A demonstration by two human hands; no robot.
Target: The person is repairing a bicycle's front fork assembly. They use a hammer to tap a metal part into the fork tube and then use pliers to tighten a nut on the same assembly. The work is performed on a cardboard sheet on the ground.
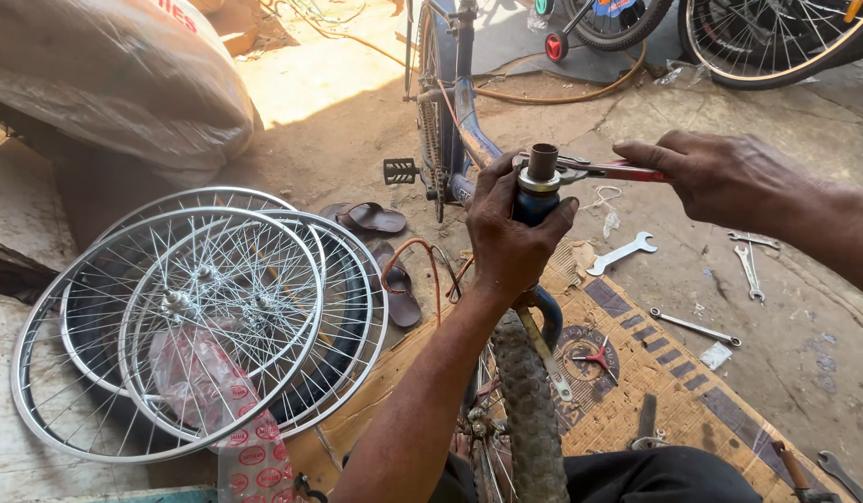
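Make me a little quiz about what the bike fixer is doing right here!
1. True or false: the left hand grips the blue head tube.
2. What does the right hand hold? A) pliers B) hammer C) pump
3. What leans in a stack on the left?

Key
1. True.
2. A, red-handled pliers on the nut at the tube's top.
3. Spoked wheels.

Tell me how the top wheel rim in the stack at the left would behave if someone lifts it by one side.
The top wheel rim probably feels light: thin spokes, no tyre. It should stay stiff. Set on edge it would likely roll. The plastic wrapping may slip.
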